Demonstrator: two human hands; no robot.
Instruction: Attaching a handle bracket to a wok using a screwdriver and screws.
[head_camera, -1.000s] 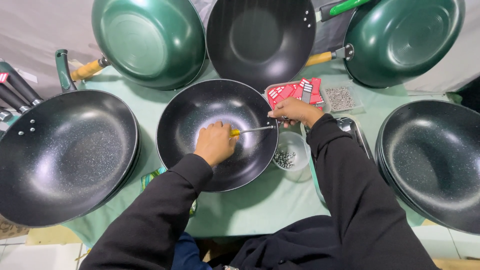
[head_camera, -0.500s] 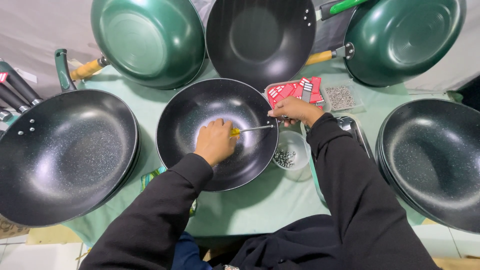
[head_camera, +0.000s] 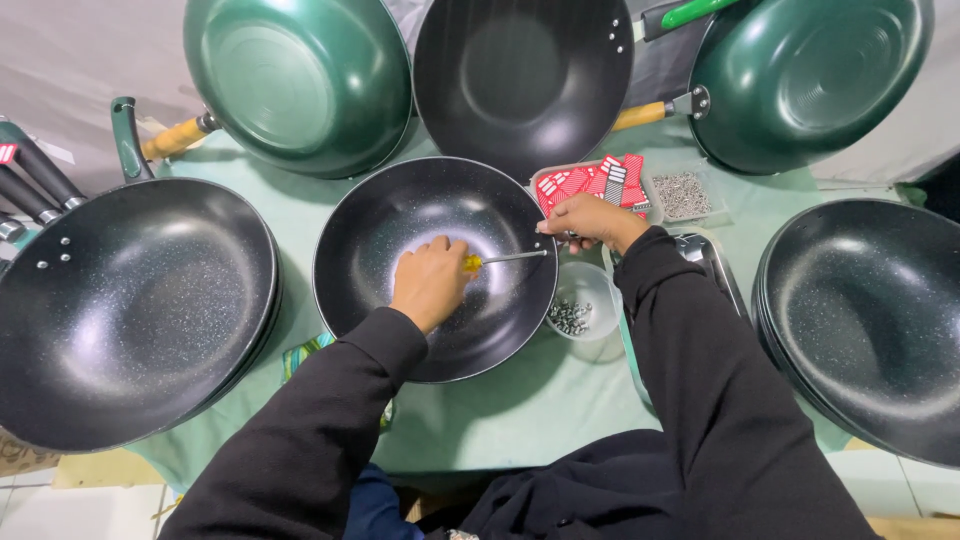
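Observation:
A black speckled wok (head_camera: 400, 215) lies in front of me on the green table cover. My left hand (head_camera: 428, 282) is inside it, closed around the yellow handle of a screwdriver (head_camera: 505, 258) whose metal shaft points right toward the rim. My right hand (head_camera: 590, 218) rests at the wok's right rim, fingers pinched where the screwdriver's tip meets the edge; what it pinches is hidden.
A small white bowl of screws (head_camera: 578, 305) stands right of the wok. Behind it lie a red patterned box (head_camera: 592, 180) and a clear tray of small parts (head_camera: 684, 193). Black woks (head_camera: 130, 300) (head_camera: 870, 320) flank me; green and black woks (head_camera: 300, 80) (head_camera: 810, 80) lean behind.

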